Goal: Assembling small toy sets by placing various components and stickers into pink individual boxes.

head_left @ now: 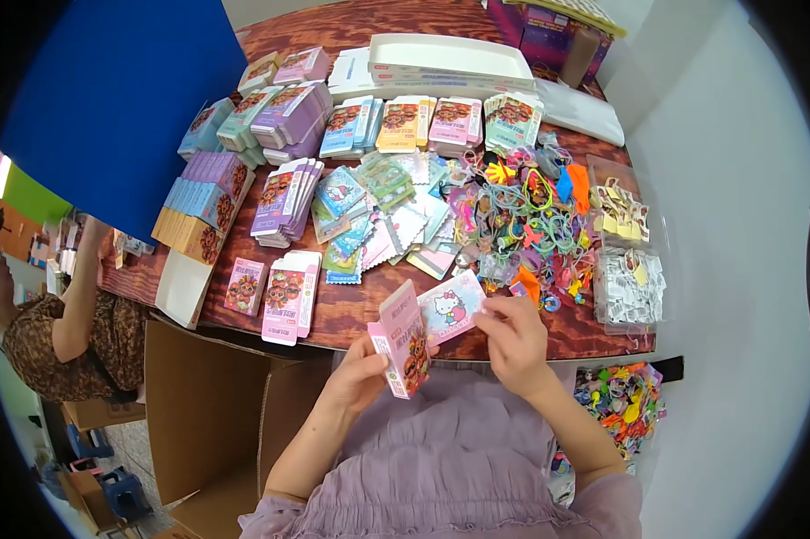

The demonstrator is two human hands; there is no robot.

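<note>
My left hand (356, 375) is closed round a small pink carton (402, 350) with cartoon figures on its front, held tilted above the table's near edge. In my right hand (518, 341) a flat card-like packet (452, 308) with a white cartoon cat is pinched by one edge. The packet's left side is close beside the carton; whether they touch I cannot tell. Just beyond my hands lies a loose pile of printed packets (387, 211). To its right spreads a tangled heap of colourful small toys and bands (526, 229). A pink closed box (244, 286) and a flattened pink carton (290, 296) lie to the left.
Stacks of flat cartons (403, 124) line the table's back. A white tray (450, 58) stands behind them. Clear bins (632, 286) hold small packets at right. An open cardboard box (207, 404) stands below left, near a blue panel (127, 99). Another person (73, 346) sits far left.
</note>
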